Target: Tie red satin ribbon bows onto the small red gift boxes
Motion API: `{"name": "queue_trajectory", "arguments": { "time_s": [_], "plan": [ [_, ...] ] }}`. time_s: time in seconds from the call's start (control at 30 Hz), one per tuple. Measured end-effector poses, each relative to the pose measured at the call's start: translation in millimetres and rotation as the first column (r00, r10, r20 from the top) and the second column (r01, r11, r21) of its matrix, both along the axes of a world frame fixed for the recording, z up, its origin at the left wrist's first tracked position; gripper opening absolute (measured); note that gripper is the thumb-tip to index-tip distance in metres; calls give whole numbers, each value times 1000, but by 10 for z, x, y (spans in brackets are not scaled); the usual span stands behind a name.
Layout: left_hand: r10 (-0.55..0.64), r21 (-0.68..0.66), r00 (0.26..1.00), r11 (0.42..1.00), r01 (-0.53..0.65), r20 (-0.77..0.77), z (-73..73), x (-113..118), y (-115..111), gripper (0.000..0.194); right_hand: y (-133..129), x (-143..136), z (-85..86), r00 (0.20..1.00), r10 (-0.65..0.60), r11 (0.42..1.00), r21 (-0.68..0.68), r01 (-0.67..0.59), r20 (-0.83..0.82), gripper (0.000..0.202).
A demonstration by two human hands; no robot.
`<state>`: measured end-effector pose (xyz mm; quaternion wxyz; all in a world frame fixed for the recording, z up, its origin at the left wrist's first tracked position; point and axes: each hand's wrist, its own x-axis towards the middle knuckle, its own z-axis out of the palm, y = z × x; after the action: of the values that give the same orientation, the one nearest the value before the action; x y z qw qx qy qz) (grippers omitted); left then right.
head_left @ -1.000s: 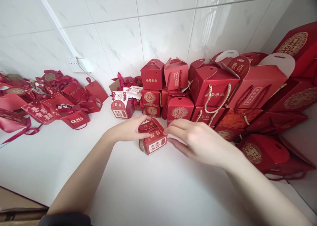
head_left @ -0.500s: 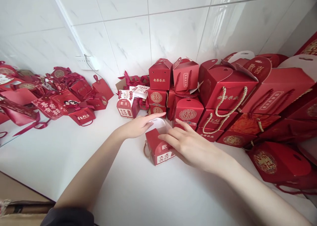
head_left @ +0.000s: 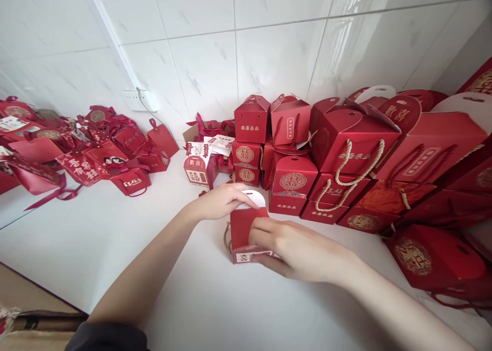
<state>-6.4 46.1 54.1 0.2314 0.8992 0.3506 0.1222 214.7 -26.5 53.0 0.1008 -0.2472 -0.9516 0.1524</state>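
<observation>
A small red gift box (head_left: 246, 228) stands on the white tabletop between my hands, with gold characters, a white printed panel on its front and a twisted rope handle at its left side. Its far flap (head_left: 255, 198) is upright, showing a white inner face with a slot. My left hand (head_left: 221, 201) reaches in from the left, fingers and thumb at that flap. Across the box's right and front lies my right hand (head_left: 286, 246), fingers bent over the near flap and thumb low on the front panel. The near flap is mostly hidden by the right hand.
Stacked red gift boxes (head_left: 294, 182) stand along the tiled wall behind. Larger boxes with rope handles (head_left: 355, 146) rise at the right, and another box (head_left: 430, 259) lies nearer. A pile of red boxes and ribbons (head_left: 96, 151) covers the left back. A wall socket (head_left: 140, 101) has a cable.
My right hand has come down and toward me over the box's front, thumb now on the front panel. The left fingers have settled at the far flap. The view tilted slightly.
</observation>
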Motion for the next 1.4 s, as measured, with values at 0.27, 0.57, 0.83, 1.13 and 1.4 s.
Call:
{"name": "queue_trajectory", "arguments": {
  "time_s": [0.27,0.57,0.83,1.13,1.4],
  "plan": [
    [-40,-70,999,997,38,-24,103,-34,-32,30,198,-136,-267,995,-58,992,103,66,-80,25],
    [583,-129,754,809,-573,303,-84,-386,519,20,49,119,209,990,-138,976,166,142,-38,16],
    [715,-307,591,697,-648,374,-800,-185,1138,37,-144,277,553,984,-180,981,82,178,16,12],
    [722,-256,625,691,-676,298,-540,-361,1013,31,-152,554,648,937,-307,943,80,323,-164,11],
    [716,-338,610,698,-631,339,-510,-444,921,28,-169,605,690,925,-315,934,105,342,-213,14]
  ]
}}
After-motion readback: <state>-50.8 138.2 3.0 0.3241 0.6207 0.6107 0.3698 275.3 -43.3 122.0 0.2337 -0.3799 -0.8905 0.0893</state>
